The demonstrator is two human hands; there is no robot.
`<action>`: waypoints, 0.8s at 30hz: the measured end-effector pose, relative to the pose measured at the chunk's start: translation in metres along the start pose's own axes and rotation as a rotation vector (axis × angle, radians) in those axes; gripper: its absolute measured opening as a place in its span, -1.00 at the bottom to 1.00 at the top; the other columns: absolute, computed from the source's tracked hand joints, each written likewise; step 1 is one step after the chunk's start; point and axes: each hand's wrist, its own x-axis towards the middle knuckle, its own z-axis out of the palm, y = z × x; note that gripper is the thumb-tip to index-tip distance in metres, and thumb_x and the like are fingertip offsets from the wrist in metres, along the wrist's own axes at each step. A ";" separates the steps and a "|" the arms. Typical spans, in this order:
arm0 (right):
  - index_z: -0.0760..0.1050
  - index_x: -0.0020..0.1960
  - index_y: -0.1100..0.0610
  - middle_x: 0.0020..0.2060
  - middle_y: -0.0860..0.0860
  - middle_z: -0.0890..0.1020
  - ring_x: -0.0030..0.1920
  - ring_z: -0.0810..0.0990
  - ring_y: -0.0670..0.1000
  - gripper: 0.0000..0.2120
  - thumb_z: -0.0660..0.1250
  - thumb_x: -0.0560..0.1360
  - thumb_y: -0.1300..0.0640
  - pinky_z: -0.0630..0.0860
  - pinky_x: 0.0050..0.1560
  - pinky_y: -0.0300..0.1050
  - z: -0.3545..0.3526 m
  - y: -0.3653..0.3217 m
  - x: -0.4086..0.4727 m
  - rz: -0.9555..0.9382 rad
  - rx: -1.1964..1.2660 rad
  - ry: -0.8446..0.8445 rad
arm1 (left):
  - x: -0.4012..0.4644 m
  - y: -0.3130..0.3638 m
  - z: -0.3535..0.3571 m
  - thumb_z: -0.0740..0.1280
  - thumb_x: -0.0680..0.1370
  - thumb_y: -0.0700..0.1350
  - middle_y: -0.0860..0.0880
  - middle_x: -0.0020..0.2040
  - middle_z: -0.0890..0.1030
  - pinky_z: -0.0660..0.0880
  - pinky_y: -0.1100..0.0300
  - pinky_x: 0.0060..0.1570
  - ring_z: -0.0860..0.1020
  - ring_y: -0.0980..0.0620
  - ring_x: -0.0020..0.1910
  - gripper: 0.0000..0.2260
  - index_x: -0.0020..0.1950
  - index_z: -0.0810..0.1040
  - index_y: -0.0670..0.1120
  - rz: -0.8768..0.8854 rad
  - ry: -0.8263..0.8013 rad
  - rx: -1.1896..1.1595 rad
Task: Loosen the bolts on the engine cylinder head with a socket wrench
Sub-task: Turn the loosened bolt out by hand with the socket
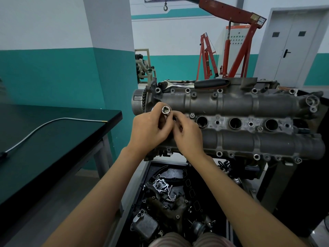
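Socket point(166, 110) gripped in left hand point(148, 129), open end up, likely for checking; right hand point(188, 135) fingers curled beside it, grip unclear; wrench point(194, 84) parked on engine point(236, 104), unused

Grey cylinder head point(231, 104) showing dull metallic tones; chrome socket point(166, 110) shining silver; wrench point(194, 84) displaying a chrome shaft and black grip. Bench point(53, 129) appearing black; wall point(44, 50) showing white above teal; hoist point(240, 32) standing red.
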 end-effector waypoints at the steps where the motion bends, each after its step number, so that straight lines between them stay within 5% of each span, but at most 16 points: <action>1: 0.52 0.14 0.03 -0.36 -0.14 0.56 -0.41 0.44 -0.17 -0.79 0.21 0.54 0.14 0.35 -0.39 -0.30 0.000 0.000 0.000 -0.004 -0.001 -0.001 | 0.000 0.000 0.000 0.22 0.53 -0.03 0.14 -0.48 0.35 0.38 0.13 -0.53 0.33 0.12 -0.54 -0.77 -0.07 0.53 -0.18 -0.007 0.001 0.006; 5: 0.50 0.13 0.03 -0.48 -0.11 0.40 -0.45 0.38 -0.12 -0.79 0.29 0.50 0.12 0.34 -0.42 -0.20 0.002 0.001 0.001 0.026 -0.008 0.012 | 0.001 -0.001 0.002 0.30 0.51 -0.05 -0.03 -0.49 0.50 0.42 0.04 -0.53 0.49 -0.04 -0.52 -0.77 -0.14 0.51 -0.24 -0.017 0.016 0.044; 9: 0.51 -0.04 0.06 -0.53 -0.10 0.34 -0.46 0.36 -0.11 -0.93 0.30 0.48 0.14 0.25 -0.42 -0.18 0.003 0.002 0.001 0.068 0.019 0.023 | 0.001 -0.002 0.003 0.35 0.49 0.01 -0.05 -0.52 0.47 0.37 0.11 -0.54 0.44 -0.03 -0.55 -0.70 -0.22 0.46 -0.23 -0.004 0.030 0.062; 13: 0.53 0.16 0.01 -0.42 -0.06 0.53 -0.44 0.45 -0.07 -0.76 0.20 0.55 0.15 0.39 -0.40 -0.11 0.001 0.001 0.001 0.026 0.015 -0.002 | 0.000 -0.002 0.002 0.29 0.51 0.03 0.12 -0.48 0.37 0.32 0.22 -0.50 0.33 0.13 -0.52 -0.74 -0.16 0.49 -0.17 -0.003 0.038 0.030; 18: 0.47 0.25 0.00 -0.44 -0.08 0.51 -0.43 0.44 -0.10 -0.71 0.22 0.54 0.13 0.39 -0.39 -0.18 0.001 0.000 0.002 0.018 0.001 -0.003 | 0.001 -0.002 0.002 0.35 0.51 -0.09 0.15 -0.47 0.33 0.27 0.27 -0.48 0.30 0.17 -0.52 -0.86 -0.11 0.55 -0.17 0.008 0.035 0.035; 21: 0.47 0.11 0.06 -0.51 -0.11 0.38 -0.45 0.39 -0.13 -0.80 0.30 0.50 0.09 0.28 -0.43 -0.32 0.003 0.001 0.001 0.066 0.018 0.023 | 0.001 -0.004 0.003 0.35 0.50 0.00 0.06 -0.50 0.42 0.33 0.20 -0.53 0.35 0.11 -0.54 -0.76 -0.18 0.50 -0.18 0.010 0.040 0.042; 24: 0.45 -0.03 0.10 -0.51 -0.10 0.37 -0.47 0.37 -0.11 -0.92 0.25 0.51 0.12 0.27 -0.43 -0.21 0.003 0.002 0.000 0.070 0.011 0.027 | 0.001 -0.004 0.005 0.35 0.48 0.06 0.01 -0.51 0.44 0.34 0.15 -0.54 0.35 0.09 -0.54 -0.68 -0.24 0.44 -0.18 0.002 0.052 0.040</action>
